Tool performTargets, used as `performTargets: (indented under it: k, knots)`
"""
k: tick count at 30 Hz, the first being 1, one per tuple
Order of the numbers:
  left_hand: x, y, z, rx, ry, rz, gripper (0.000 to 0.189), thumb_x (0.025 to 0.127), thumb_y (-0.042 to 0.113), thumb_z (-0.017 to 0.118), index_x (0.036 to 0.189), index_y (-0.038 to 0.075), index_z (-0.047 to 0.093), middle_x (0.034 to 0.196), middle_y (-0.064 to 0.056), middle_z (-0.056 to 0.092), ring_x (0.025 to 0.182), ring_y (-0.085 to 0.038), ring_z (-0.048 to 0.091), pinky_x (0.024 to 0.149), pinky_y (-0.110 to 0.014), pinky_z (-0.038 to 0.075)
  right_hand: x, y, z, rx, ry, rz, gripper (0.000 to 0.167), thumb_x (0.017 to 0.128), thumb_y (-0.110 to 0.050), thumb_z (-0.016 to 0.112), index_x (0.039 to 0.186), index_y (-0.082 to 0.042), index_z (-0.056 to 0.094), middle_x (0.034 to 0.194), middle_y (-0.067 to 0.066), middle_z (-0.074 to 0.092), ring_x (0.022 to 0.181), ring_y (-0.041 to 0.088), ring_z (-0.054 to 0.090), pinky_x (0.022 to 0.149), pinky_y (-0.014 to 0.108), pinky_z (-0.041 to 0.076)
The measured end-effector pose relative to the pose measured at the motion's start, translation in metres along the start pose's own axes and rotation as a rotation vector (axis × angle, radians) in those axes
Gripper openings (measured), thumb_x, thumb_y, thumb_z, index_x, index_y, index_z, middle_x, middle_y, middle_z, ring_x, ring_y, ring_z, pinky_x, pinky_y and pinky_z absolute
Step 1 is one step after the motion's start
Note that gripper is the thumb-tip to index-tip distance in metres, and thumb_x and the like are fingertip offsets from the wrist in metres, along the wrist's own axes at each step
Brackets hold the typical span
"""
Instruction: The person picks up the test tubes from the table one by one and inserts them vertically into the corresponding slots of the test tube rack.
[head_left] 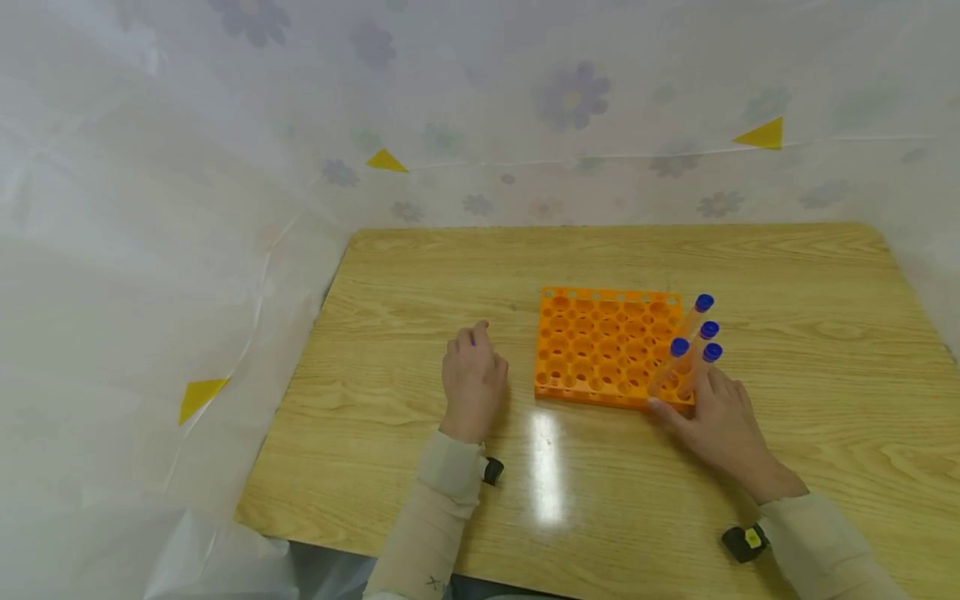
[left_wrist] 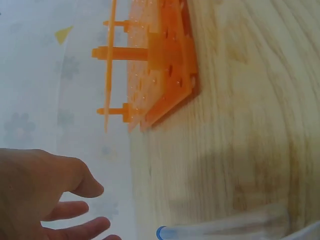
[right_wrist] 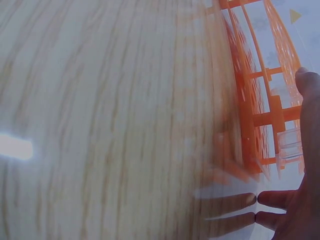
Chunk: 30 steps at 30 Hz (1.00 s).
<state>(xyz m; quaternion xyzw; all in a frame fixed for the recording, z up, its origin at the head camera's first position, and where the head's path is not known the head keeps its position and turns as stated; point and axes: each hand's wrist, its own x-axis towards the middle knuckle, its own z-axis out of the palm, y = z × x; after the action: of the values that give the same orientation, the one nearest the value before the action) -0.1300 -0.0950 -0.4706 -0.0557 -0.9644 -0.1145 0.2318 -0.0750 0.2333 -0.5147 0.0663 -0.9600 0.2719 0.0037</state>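
An orange tube rack (head_left: 600, 398) stands right of the middle of the table. Several clear test tubes with blue caps (head_left: 708, 330) lean in its right end. My right hand (head_left: 723, 421) touches the rack's front right corner, thumb at the front edge. In the right wrist view, two of its fingers (right_wrist: 275, 200) stretch straight down by the table. My left hand (head_left: 474, 383) is left of the rack, apart from it. The left wrist view shows its loosely spread fingers near a blue-capped tube (left_wrist: 225, 231) lying on the table; the head view mostly hides this tube.
The wooden table (head_left: 420, 275) is bordered at the back and left by a pale sheet with a flower print (head_left: 570, 96). Yellow triangles (head_left: 763, 135) are stuck on the sheet. A black wrist device (head_left: 745, 543) sits by my right sleeve.
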Motion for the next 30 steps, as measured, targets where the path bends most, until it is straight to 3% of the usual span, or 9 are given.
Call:
performTargets:
  k: [4, 12, 15, 19, 25, 30]
  knots:
    - [-0.004, -0.002, 0.004, 0.101, 0.024, 0.011, 0.025, 0.084, 0.003, 0.065, 0.108, -0.002, 0.063, 0.094, -0.018, 0.068, 0.072, -0.030, 0.064, 0.060, -0.036, 0.057, 0.000, 0.001, 0.000, 0.002, -0.002, 0.002, 0.110, 0.092, -0.053, 0.063, 0.157, -0.011, -0.015, 0.145, 0.038, 0.036, 0.127, 0.056, 0.037, 0.103, 0.071, 0.023]
    - [-0.008, -0.001, -0.001, 0.179, -0.148, -0.053, 0.033, 0.081, 0.016, 0.078, 0.103, -0.002, 0.061, 0.092, -0.017, 0.065, 0.071, -0.028, 0.063, 0.061, -0.036, 0.057, 0.000, 0.002, 0.002, 0.008, -0.006, 0.002, 0.108, 0.092, -0.054, 0.062, 0.158, -0.009, -0.011, 0.145, 0.038, 0.035, 0.129, 0.057, 0.035, 0.104, 0.072, 0.021]
    - [-0.011, 0.000, -0.002, 0.205, -0.177, -0.070, 0.026, 0.083, 0.015, 0.075, 0.098, -0.001, 0.061, 0.089, -0.016, 0.063, 0.069, -0.028, 0.063, 0.058, -0.036, 0.055, -0.001, 0.002, 0.002, 0.007, 0.005, -0.004, 0.108, 0.092, -0.054, 0.063, 0.159, -0.009, -0.009, 0.145, 0.038, 0.036, 0.129, 0.057, 0.035, 0.103, 0.073, 0.021]
    - [-0.014, 0.003, 0.000, 0.227, -0.240, -0.114, 0.019, 0.089, 0.010, 0.065, 0.104, -0.001, 0.061, 0.092, -0.017, 0.062, 0.072, -0.030, 0.064, 0.056, -0.039, 0.054, -0.001, 0.002, 0.002, 0.008, 0.005, -0.001, 0.108, 0.092, -0.054, 0.063, 0.159, -0.009, -0.009, 0.146, 0.038, 0.035, 0.130, 0.057, 0.034, 0.104, 0.074, 0.020]
    - [-0.015, 0.006, 0.004, 0.211, -0.429, -0.153, 0.033, 0.091, 0.010, 0.065, 0.121, 0.001, 0.055, 0.103, -0.019, 0.060, 0.082, -0.032, 0.065, 0.059, -0.041, 0.055, 0.000, 0.000, 0.001, -0.001, 0.008, -0.004, 0.107, 0.092, -0.054, 0.063, 0.159, -0.005, -0.006, 0.144, 0.038, 0.036, 0.128, 0.056, 0.037, 0.103, 0.071, 0.023]
    - [-0.016, 0.008, 0.007, 0.216, -0.480, -0.146, 0.048, 0.091, 0.013, 0.066, 0.135, 0.002, 0.048, 0.111, -0.022, 0.060, 0.085, -0.032, 0.065, 0.060, -0.040, 0.056, -0.001, 0.000, 0.001, 0.003, 0.009, -0.006, 0.109, 0.092, -0.054, 0.063, 0.158, -0.007, -0.009, 0.145, 0.038, 0.036, 0.128, 0.056, 0.037, 0.103, 0.072, 0.023]
